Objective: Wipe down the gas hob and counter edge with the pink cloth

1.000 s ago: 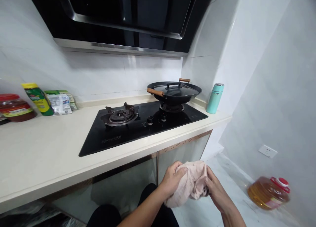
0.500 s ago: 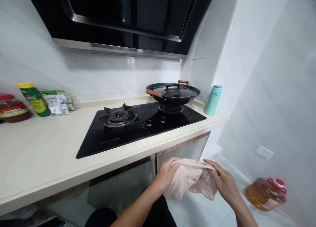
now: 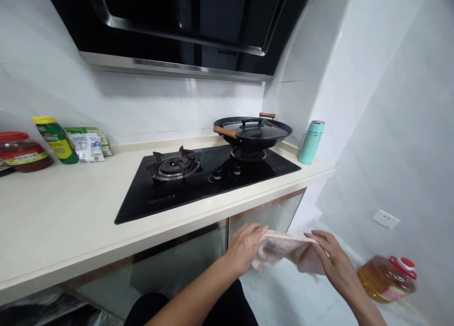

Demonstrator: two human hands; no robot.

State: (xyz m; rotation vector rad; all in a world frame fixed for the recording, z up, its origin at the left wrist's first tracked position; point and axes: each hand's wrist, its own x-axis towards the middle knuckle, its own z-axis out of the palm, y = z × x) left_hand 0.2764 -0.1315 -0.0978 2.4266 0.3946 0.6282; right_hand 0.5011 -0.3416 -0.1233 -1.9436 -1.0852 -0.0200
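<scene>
A pale pink cloth point(image 3: 289, 250) with dark stains hangs between my two hands, in front of the counter edge and above the floor. My left hand point(image 3: 246, 248) grips its left end, the back of the hand turned up and the fingertips partly hidden. At the other end, my right hand point(image 3: 329, 255) pinches the top edge between thumb and fingers. The cloth's upper edge is stretched between them, and its lower part droops in folds. Neither hand touches the counter or the stove.
A black gas stove point(image 3: 198, 189) is set in the cream counter point(image 3: 71, 212). On its right burner sits a lidded wok point(image 3: 253, 134), with a mint flask point(image 3: 311, 142) beside it. An oil jug point(image 3: 386, 278) stands on the floor at right. A range hood point(image 3: 184, 28) overhangs the stove.
Both hands and the cloth have shifted slightly right. My left hand has turned over more, and the cloth hangs shorter and more folded. The view has moved slightly.
</scene>
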